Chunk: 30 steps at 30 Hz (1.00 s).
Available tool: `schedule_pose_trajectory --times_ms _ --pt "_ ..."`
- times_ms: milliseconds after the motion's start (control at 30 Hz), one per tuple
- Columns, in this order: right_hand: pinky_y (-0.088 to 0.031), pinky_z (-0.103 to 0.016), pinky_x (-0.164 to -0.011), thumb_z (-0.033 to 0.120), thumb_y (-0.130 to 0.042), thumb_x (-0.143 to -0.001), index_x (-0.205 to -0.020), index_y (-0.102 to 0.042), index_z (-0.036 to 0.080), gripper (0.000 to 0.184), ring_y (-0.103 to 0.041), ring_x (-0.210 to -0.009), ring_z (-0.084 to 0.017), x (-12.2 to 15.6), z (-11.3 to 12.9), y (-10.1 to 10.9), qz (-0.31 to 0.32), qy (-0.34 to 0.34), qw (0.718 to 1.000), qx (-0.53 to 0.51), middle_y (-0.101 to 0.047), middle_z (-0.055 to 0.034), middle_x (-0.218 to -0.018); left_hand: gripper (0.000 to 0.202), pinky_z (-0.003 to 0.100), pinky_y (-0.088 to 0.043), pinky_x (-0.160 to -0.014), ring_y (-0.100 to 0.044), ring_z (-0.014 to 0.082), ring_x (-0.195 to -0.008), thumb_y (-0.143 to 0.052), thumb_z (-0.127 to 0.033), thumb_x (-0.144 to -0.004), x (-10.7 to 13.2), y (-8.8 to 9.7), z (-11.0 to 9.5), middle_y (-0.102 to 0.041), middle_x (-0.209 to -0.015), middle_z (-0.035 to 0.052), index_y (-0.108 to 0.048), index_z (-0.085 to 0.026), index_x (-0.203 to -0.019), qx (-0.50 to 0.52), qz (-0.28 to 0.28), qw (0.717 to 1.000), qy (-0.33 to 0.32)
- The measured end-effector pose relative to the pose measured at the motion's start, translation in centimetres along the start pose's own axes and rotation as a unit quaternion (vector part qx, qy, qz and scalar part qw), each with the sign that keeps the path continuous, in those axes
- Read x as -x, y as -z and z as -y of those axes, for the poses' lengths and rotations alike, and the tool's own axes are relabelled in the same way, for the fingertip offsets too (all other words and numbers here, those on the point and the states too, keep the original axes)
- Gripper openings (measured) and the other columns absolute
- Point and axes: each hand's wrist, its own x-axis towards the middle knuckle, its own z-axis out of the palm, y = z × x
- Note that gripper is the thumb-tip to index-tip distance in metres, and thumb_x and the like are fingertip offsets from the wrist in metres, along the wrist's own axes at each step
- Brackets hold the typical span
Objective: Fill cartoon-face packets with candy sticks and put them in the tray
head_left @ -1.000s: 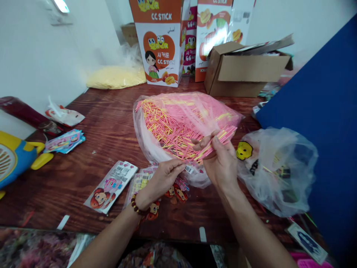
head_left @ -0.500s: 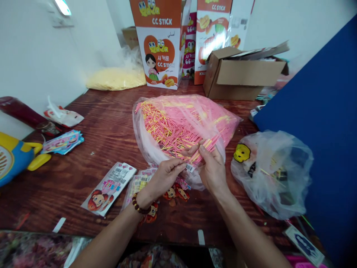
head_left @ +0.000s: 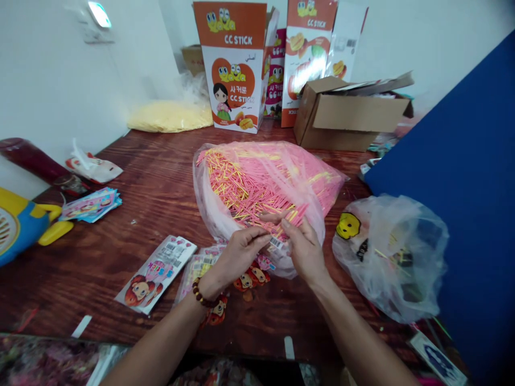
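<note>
A large clear bag (head_left: 219, 228) of thin pink and yellow sticks (head_left: 261, 185) lies with its mouth towards me. At that mouth my left hand (head_left: 241, 251) pinches a small packet (head_left: 276, 243) with a barcode on it. My right hand (head_left: 306, 249), beside it, closes on a small bunch of pink and yellow sticks (head_left: 295, 216), whose near ends are at the packet. Whether those ends are inside the packet I cannot tell. Below my left wrist lie printed packets (head_left: 250, 279) with a cartoon face, partly hidden by my arm.
To the left lies a stack of printed packets (head_left: 159, 273). A crumpled plastic bag (head_left: 396, 257) stands at right beside a blue panel (head_left: 454, 161). Behind are a CC STICK box (head_left: 237, 69), an opened carton (head_left: 350, 115) and a yellow bag (head_left: 171, 115).
The view has tilted up slightly. My right hand has shifted a little left with the sticks, closer to the packet. My left hand keeps its pinch.
</note>
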Motion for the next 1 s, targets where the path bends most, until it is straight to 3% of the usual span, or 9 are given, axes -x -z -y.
schedule_pose_trajectory --times_ms 167,333,533,833,1000 --pt "-0.048 -0.039 -0.104 0.042 -0.063 -0.089 -0.109 -0.071 0.022 0.029 -0.066 -0.112 -0.021 -1.0 0.6 1.0 0.090 -0.028 0.994 0.046 -0.074 -0.0052 -0.116 0.025 0.024 -0.039 -0.064 -0.046 0.0114 -0.069 -0.059 -0.037 -0.090 -0.9 0.0 -0.3 -0.059 -0.076 0.0005 -0.067 -0.014 -0.082 0.041 -0.003 0.999 -0.010" --pt "-0.049 -0.040 -0.102 0.056 -0.051 -0.094 -0.112 -0.073 0.024 0.043 -0.069 -0.105 -0.022 -2.5 1.6 1.4 0.053 -0.012 0.996 0.067 -0.077 -0.0056 -0.105 0.023 0.023 -0.041 -0.065 -0.047 0.0109 -0.067 -0.062 -0.037 -0.087 -1.8 -0.4 -0.8 -0.059 -0.073 -0.0006 -0.067 -0.015 -0.082 0.077 -0.031 0.996 -0.033" --pt "-0.051 -0.037 -0.097 0.044 -0.064 -0.088 -0.098 -0.078 0.024 0.026 -0.069 -0.096 -0.020 -3.3 2.4 1.1 0.088 0.024 0.989 0.116 -0.077 -0.0017 -0.096 0.023 0.024 -0.042 -0.068 -0.048 0.0113 -0.068 -0.066 -0.038 -0.084 -2.5 -0.5 -1.4 -0.061 -0.074 0.0001 -0.069 -0.016 -0.079 0.105 -0.070 0.990 -0.061" --pt "-0.052 -0.034 -0.088 0.033 -0.069 -0.085 -0.089 -0.080 0.025 0.014 -0.070 -0.089 -0.019 -3.9 2.9 0.7 0.036 0.074 0.991 0.109 -0.078 -0.0006 -0.090 0.020 0.025 -0.045 -0.071 -0.053 0.0121 -0.072 -0.068 -0.035 -0.084 -2.4 0.4 -1.4 -0.066 -0.078 0.0013 -0.073 -0.016 -0.084 0.103 -0.093 0.987 -0.080" --pt "-0.050 -0.039 -0.097 0.031 -0.066 -0.086 -0.093 -0.080 0.025 0.016 -0.070 -0.098 -0.021 -3.9 2.7 -0.4 0.006 0.100 0.992 0.077 -0.078 -0.0021 -0.098 0.023 0.025 -0.045 -0.071 -0.055 0.0133 -0.073 -0.067 -0.037 -0.086 -2.1 0.8 -1.4 -0.068 -0.079 0.0020 -0.075 -0.016 -0.085 0.107 -0.103 0.986 -0.074"
